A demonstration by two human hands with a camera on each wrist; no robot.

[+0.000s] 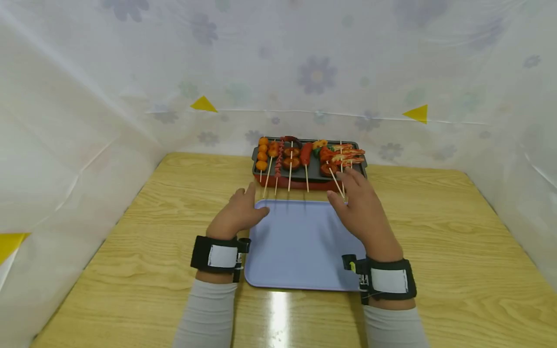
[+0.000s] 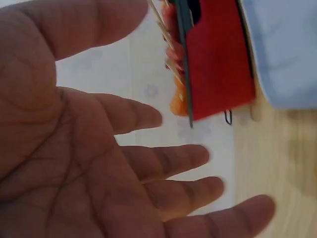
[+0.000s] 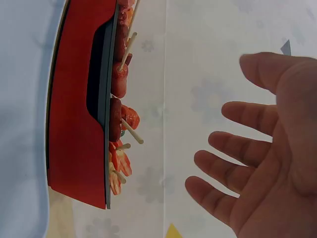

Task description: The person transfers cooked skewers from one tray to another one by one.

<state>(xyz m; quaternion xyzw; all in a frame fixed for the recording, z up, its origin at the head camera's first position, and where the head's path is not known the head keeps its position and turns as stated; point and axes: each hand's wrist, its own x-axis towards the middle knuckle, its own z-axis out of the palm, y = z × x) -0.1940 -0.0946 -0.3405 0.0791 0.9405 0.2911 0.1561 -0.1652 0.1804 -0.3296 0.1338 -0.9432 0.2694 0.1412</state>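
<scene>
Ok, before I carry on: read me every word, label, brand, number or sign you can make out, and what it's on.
No readable text in any view.
White patch on the left wrist strap and white patch on the right wrist strap: too small to make out any lettering.
Red-sided grill and lavender tray: no marking on the visible parts.
Yellow triangles: no lettering visible.

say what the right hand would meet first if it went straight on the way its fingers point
Probably the round brown slice or the shrimp on the right part of the grill. Depth is unclear in the head view, so the right hand might pass above them.
</scene>
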